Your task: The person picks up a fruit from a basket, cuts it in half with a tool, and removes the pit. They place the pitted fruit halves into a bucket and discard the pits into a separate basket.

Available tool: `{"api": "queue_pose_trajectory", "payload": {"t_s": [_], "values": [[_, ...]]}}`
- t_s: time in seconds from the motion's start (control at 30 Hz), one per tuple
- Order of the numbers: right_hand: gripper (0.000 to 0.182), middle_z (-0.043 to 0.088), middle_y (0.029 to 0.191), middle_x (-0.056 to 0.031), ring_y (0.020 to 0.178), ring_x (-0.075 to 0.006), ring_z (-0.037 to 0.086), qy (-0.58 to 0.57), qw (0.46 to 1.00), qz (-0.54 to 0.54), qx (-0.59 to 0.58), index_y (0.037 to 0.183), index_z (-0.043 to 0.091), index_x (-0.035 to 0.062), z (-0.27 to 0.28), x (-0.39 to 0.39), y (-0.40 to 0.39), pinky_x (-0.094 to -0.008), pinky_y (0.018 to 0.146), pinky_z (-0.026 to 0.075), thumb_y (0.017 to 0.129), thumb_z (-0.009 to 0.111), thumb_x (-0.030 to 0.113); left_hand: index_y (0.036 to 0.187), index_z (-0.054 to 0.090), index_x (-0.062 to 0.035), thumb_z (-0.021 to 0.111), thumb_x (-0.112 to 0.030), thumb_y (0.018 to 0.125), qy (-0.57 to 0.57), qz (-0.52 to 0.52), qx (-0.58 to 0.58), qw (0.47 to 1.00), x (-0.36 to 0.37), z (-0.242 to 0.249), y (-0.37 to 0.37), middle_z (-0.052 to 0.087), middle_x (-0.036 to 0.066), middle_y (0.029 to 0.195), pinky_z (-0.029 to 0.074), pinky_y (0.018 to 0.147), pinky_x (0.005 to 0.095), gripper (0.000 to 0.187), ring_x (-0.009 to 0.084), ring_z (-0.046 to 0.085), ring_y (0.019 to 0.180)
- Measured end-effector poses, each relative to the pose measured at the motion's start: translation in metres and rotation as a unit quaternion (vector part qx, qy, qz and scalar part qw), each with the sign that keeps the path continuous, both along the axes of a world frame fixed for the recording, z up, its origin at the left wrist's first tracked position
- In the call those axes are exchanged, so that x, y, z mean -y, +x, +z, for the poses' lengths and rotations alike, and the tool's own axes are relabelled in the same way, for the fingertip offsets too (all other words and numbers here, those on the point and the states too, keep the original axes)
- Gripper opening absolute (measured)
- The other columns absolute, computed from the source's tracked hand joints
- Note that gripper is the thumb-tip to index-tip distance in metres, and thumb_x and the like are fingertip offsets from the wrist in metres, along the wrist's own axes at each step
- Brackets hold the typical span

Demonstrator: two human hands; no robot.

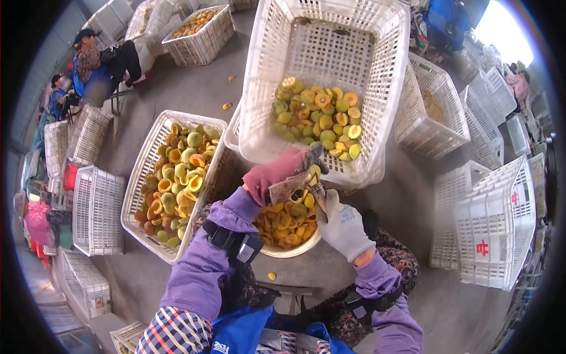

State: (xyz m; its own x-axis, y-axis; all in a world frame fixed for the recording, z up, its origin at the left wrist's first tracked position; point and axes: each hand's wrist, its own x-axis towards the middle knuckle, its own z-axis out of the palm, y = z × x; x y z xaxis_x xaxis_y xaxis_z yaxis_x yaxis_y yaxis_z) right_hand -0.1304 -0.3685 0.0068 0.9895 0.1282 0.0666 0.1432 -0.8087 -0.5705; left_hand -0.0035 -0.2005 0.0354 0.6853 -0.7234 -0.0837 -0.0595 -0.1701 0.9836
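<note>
My left hand [277, 175], in a worn pinkish-red glove with dark fingertips and a brown patch, is closed around a yellow-green peach piece [316, 171], partly hidden by the fingers. A white glove covers my right hand [342, 227], which grips a small metal-tipped hand tool [319, 193] against the fruit. Its exact kind is hard to make out. Below both hands sits a round pale tub [290, 253] of orange-yellow peach pieces. Just beyond them, a large white crate [262, 82] is tilted towards me, with peach halves [323, 115] gathered at its near end.
At left stands a white crate [154, 250] full of hollowed and whole-looking peach halves [175, 177]. Stacked white crates [489, 236] are at right, another crate [97, 209] at far left. Two people [94, 68] sit at upper left. Fruit bits [272, 276] lie on the floor.
</note>
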Motion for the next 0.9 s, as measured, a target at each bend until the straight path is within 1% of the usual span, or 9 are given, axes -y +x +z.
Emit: {"api": "queue_pose_trajectory", "payload": {"t_s": [0.07,0.1,0.2,0.37,0.47,0.57,0.73,0.83,0.9], "values": [[0.026,0.061,0.075,-0.0230,0.071,-0.0452,0.060,0.065,0.997,-0.035,-0.005,0.105,0.043,0.0021,0.004,-0.005,0.002,-0.0514,0.059,0.047,0.086,0.058,0.011,0.111,0.064,0.0008,0.044,-0.047,0.100,-0.080,0.068,-0.066,0.992,0.009,-0.001,-0.002,0.064,0.010,0.100,0.050,0.073,0.0286,0.053,0.0158,0.061,0.082],[0.026,0.060,0.076,-0.0244,0.072,-0.0469,0.060,0.097,0.994,-0.050,-0.007,0.104,0.042,0.0015,0.005,-0.008,0.004,-0.0525,0.060,0.046,0.086,0.058,0.010,0.113,0.062,0.0025,0.047,-0.045,0.100,-0.228,0.113,-0.199,0.946,0.016,-0.002,-0.010,0.063,0.009,0.108,0.049,0.079,0.0271,0.051,0.0141,0.060,0.089],[0.027,0.059,0.078,-0.0271,0.077,-0.0478,0.059,0.148,0.989,-0.031,-0.005,0.105,0.041,-0.0011,0.005,-0.017,0.006,-0.0528,0.062,0.045,0.085,0.057,0.007,0.109,0.063,0.0034,0.054,-0.040,0.098,-0.335,0.235,-0.134,0.902,0.027,-0.041,-0.026,0.063,0.007,0.106,0.047,0.081,0.0248,0.046,0.0115,0.059,0.095],[0.029,0.059,0.086,-0.0295,0.082,-0.0486,0.059,0.157,0.987,0.001,0.012,0.107,0.042,-0.0046,-0.008,-0.023,-0.002,-0.0519,0.063,0.045,0.084,0.056,0.005,0.087,0.068,0.0028,0.063,-0.031,0.094,-0.285,0.258,-0.260,0.886,0.020,-0.031,-0.014,0.066,0.007,0.078,0.052,0.060,0.0288,0.035,0.0150,0.062,0.069],[0.031,0.060,0.090,-0.0298,0.085,-0.0490,0.059,0.152,0.988,0.007,-0.014,0.110,0.043,-0.0055,-0.005,-0.019,-0.001,-0.0508,0.066,0.046,0.083,0.056,0.004,0.085,0.068,0.0034,0.062,-0.025,0.095,-0.256,0.206,-0.238,0.914,0.017,-0.015,-0.016,0.065,0.007,0.076,0.050,0.060,0.0273,0.030,0.0138,0.061,0.068],[0.035,0.060,0.092,-0.0294,0.088,-0.0489,0.059,0.186,0.982,-0.017,-0.016,0.114,0.042,-0.0057,-0.014,-0.025,0.002,-0.0499,0.070,0.047,0.083,0.056,0.004,0.086,0.067,0.0036,0.059,-0.018,0.094,-0.237,0.386,-0.035,0.891,0.036,-0.086,-0.007,0.065,0.005,0.076,0.048,0.057,0.0276,0.025,0.0125,0.059,0.065],[0.042,0.061,0.096,-0.0301,0.090,-0.0480,0.059,0.186,0.982,-0.009,-0.007,0.121,0.040,-0.0061,-0.018,-0.025,0.005,-0.0495,0.073,0.047,0.083,0.054,0.005,0.091,0.067,0.0022,0.055,-0.016,0.094,-0.218,0.346,-0.125,0.904,0.033,-0.072,-0.012,0.063,0.002,0.076,0.046,0.056,0.0265,0.022,0.0107,0.058,0.065],[0.042,0.061,0.097,-0.0307,0.086,-0.0475,0.060,0.062,0.995,-0.031,-0.073,0.120,0.039,-0.0069,-0.032,-0.024,0.005,-0.0505,0.072,0.047,0.084,0.054,0.006,0.097,0.065,-0.0002,0.055,-0.018,0.095,-0.238,0.336,-0.273,0.869,0.033,-0.053,-0.012,0.062,0.002,0.079,0.048,0.055,0.0266,0.020,0.0111,0.059,0.065],[0.042,0.061,0.097,-0.0308,0.084,-0.0467,0.061,0.127,0.988,-0.005,-0.082,0.121,0.039,-0.0075,-0.026,-0.021,0.006,-0.0504,0.070,0.047,0.084,0.054,0.007,0.102,0.063,-0.0028,0.057,-0.020,0.094,-0.275,0.289,-0.320,0.859,0.028,-0.052,-0.011,0.062,0.003,0.084,0.050,0.053,0.0278,0.020,0.0120,0.059,0.064]]}}
